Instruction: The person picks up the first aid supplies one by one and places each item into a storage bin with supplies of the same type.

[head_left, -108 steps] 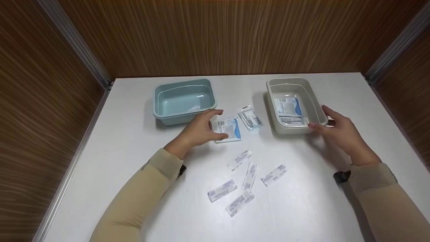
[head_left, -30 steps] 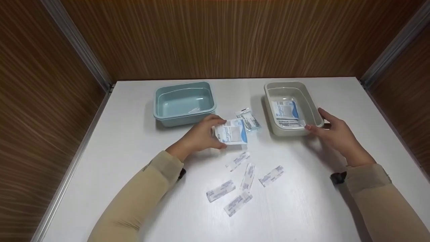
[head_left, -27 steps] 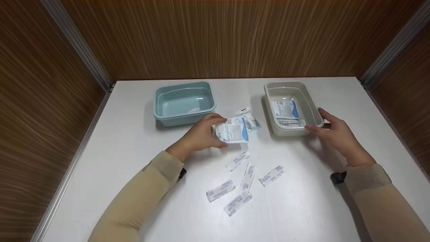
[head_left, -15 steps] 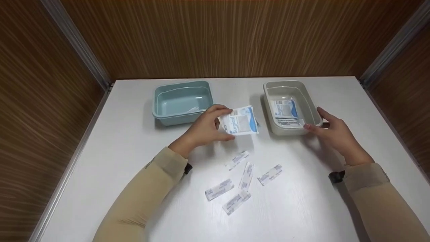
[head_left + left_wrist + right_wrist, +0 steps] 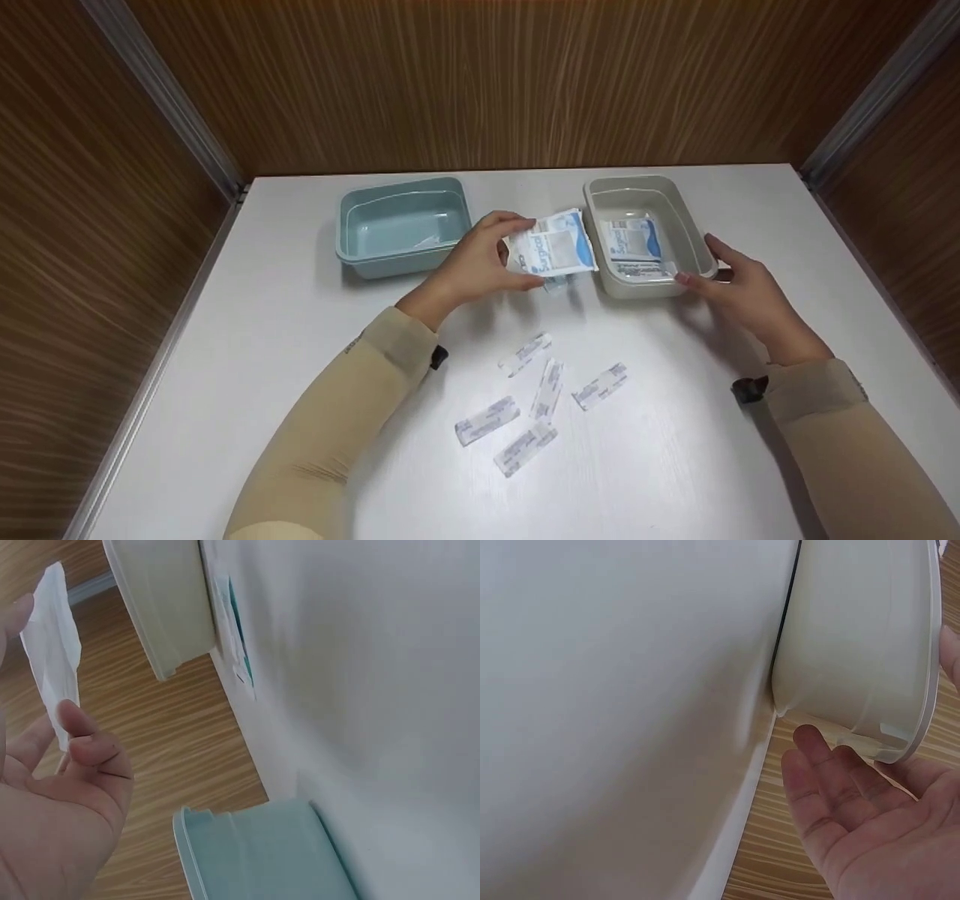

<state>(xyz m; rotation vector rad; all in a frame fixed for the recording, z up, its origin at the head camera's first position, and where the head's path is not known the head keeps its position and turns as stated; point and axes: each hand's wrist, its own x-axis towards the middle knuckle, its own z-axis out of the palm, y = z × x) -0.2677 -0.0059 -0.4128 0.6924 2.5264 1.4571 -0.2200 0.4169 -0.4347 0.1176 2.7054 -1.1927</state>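
My left hand (image 5: 480,259) pinches a flat white-and-blue packet printed "Surgical" (image 5: 559,247) by its left side, thumb at the lower edge and finger at the upper. In the left wrist view the packet (image 5: 52,645) stands nearly edge-on, raised above the table. It overlaps a small clear packet (image 5: 556,283) on the tabletop in the head view. With thumb and forefinger, my right hand (image 5: 754,296) holds the near right corner of a cream bin (image 5: 694,225); its other fingers (image 5: 817,780) hang loosely below the rim. Inside the bin lies another "Surgical" packet (image 5: 634,240) with flat packets below.
A teal bin (image 5: 397,266) stands at the left rear with a small clear piece inside. Several paper-wrapped strips (image 5: 547,390) lie scattered at mid-table. Wood-grain panels (image 5: 480,90) wall the back and sides of the white table (image 5: 637,480).
My left hand has picked the "Surgical" packet up from the table and carried it right and away, close to the cream bin's left wall. My right hand has stayed at the bin's corner.
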